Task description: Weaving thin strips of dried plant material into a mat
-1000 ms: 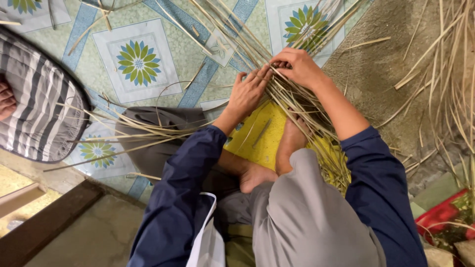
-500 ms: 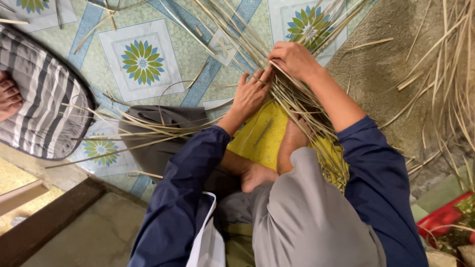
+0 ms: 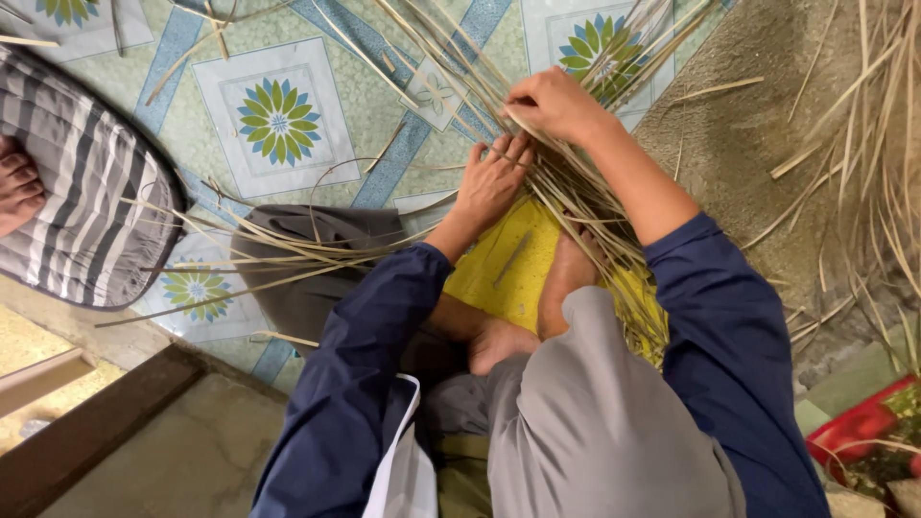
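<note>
A: Nearest the camera?
B: Grey trouser leg [image 3: 595, 422], knee bent, navy sleeves either side. Bare foot [image 3: 561, 288] planted on yellow mat [image 3: 499, 273], second foot tucked just beside it.

A: Left hand?
B: Left hand [image 3: 491, 182] palm down, fingers spread and nearly straight, pressed flat on the straw strips [image 3: 576, 206]. No grasp, just pinning them where they meet the mat's far edge.

A: Right hand?
B: Right hand [image 3: 552, 104] slightly farther out, fingers curled tight, pinching a few strips near the knuckles. Exact count impossible to tell, too bunched.

A: Where does the straw sit?
B: Bundle running diagonally under both hands, from beside the right knee up toward the top edge. Fanning out across the patterned floor tiles [image 3: 278, 120]. Loose strands trailing left over a dark cloth [image 3: 307, 249].

A: Farther out?
B: Striped cushion [image 3: 77, 201] at left, another person's toes [image 3: 19, 187] at its edge. More dry straw [image 3: 863, 153] piled at far right on bare concrete. Red container [image 3: 859, 427] at lower right, partly cut off.
</note>
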